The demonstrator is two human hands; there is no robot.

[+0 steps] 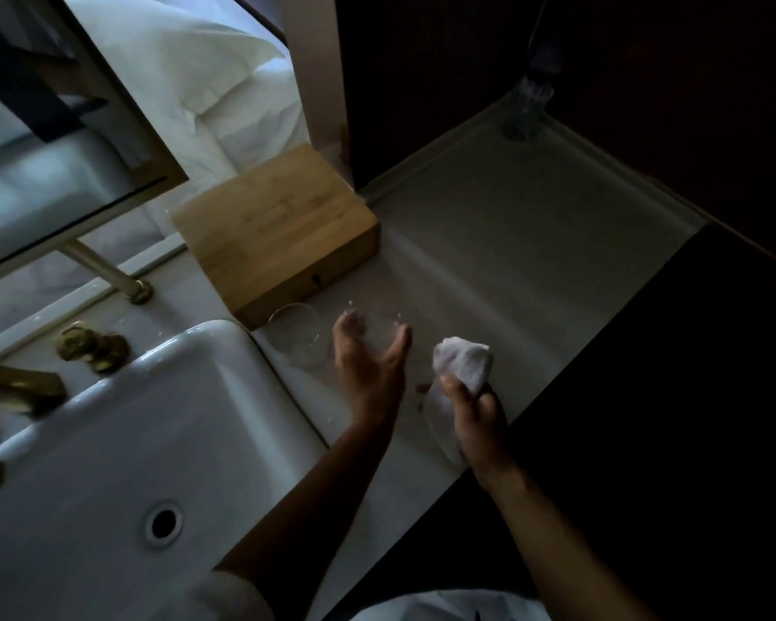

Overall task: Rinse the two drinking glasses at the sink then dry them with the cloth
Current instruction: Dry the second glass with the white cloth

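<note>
A clear drinking glass [297,336] stands on the white counter [511,244] between the sink and a wooden box. A second clear glass [377,328], faint in the dim light, stands just to its right, with my left hand [368,374] curled around it, fingers on its left side and thumb on its right. My right hand [478,419] is beside it to the right, above the counter's front edge. It grips a bunched white cloth [462,363], whose tail hangs down below the fist. The cloth is apart from both glasses.
The white basin [153,419] fills the lower left, with a brass tap [14,387] and brass handle [90,347] behind it. The wooden box [278,230] sits just behind the glasses. A mirror [41,127] hangs upper left. A small clear bottle [527,109] stands in the far corner.
</note>
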